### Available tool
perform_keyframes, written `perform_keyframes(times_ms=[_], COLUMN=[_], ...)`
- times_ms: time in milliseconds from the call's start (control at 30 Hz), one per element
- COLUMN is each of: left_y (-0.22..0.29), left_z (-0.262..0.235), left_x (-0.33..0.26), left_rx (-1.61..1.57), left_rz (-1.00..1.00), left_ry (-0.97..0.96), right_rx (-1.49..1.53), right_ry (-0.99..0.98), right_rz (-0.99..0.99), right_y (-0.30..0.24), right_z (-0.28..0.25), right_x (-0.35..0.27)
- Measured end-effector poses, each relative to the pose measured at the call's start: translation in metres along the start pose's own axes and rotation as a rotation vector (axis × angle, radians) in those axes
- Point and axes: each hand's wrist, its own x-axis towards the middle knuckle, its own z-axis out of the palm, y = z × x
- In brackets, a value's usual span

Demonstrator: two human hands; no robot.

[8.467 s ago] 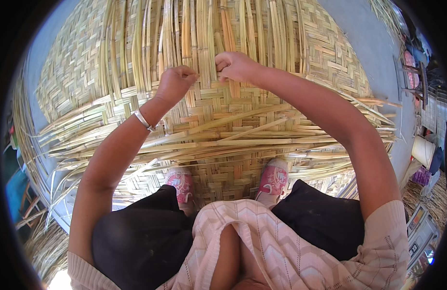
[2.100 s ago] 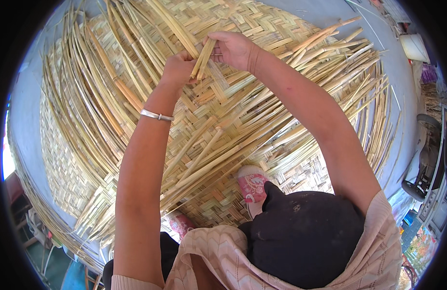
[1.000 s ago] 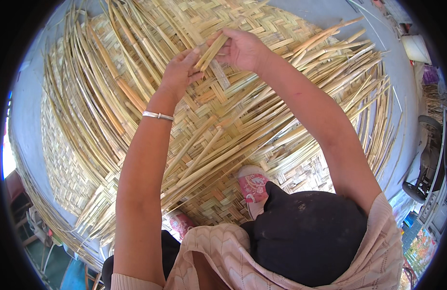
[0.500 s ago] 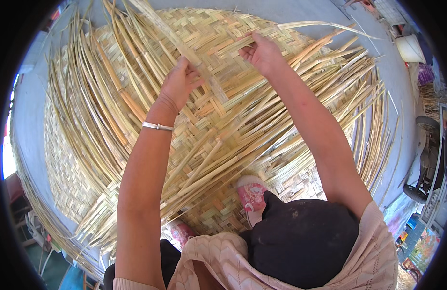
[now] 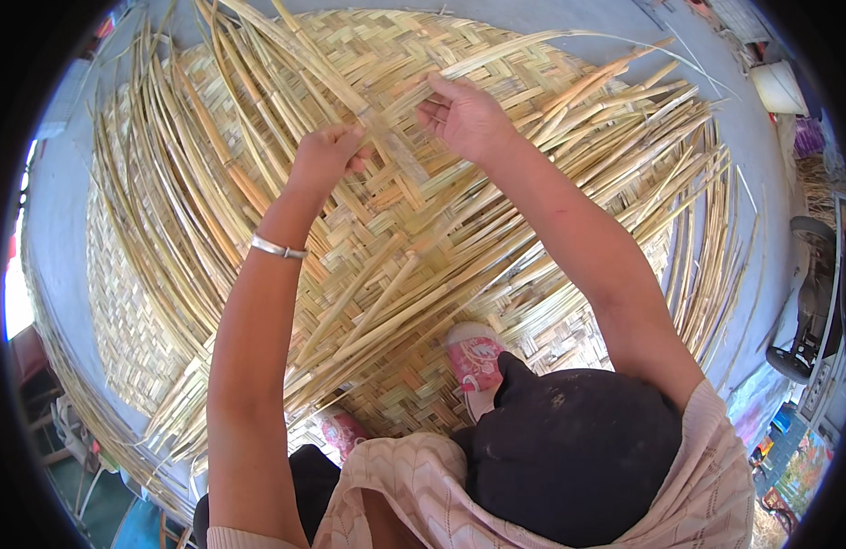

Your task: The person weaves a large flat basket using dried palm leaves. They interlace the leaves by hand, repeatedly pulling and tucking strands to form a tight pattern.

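A big woven mat [image 5: 423,41] of flat split-reed strips lies below me, with loose strip ends fanning out on both sides. My right hand [image 5: 468,119] pinches a long pale reed strip [image 5: 514,48] between thumb and forefinger, its other fingers loosely curled. The strip's tail arcs off to the far right. Closed, with the thumb against the bent fingers, my left hand [image 5: 324,163] is just above the weave; whatever it may grip is hidden. Beside its fingertips a wider flat strip [image 5: 327,75] slants from the far left down onto the mat's middle.
Long unwoven strips [image 5: 167,174] spread over the left, and a thick bundle of them [image 5: 533,206] crosses the right. My pink shoes [image 5: 476,361] rest on the mat. A white bucket [image 5: 778,89] and a wheeled metal frame [image 5: 807,302] stand at the right edge.
Both hands have shifted left and slightly nearer. The left hand has come away from the wide strip, and the right hand's strip has swung left with it.
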Motion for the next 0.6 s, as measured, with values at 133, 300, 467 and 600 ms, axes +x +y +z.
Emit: perform_keyframes(times_ms=[133,300,467,600], left_y=[-0.02,-0.048,-0.057,-0.059], left_z=[-0.005,-0.008,-0.001,-0.001], left_x=[-0.015,-0.03,-0.029,-0.027], left_rx=[0.081,0.211,0.346,0.397], left_rz=[0.031,-0.069,-0.106,-0.152], left_ry=[-0.018,-0.082,-0.099,-0.083], right_rx=[-0.146,-0.476,-0.72,-0.772], right_ry=[0.056,0.269,0.347,0.354], right_rz=[0.008,0.018,-0.022,0.006], right_y=[-0.003,0.016,0.026,0.028], right_z=[-0.008,-0.01,-0.012,-0.015], right_x=[-0.011,-0.038,-0.044,-0.037])
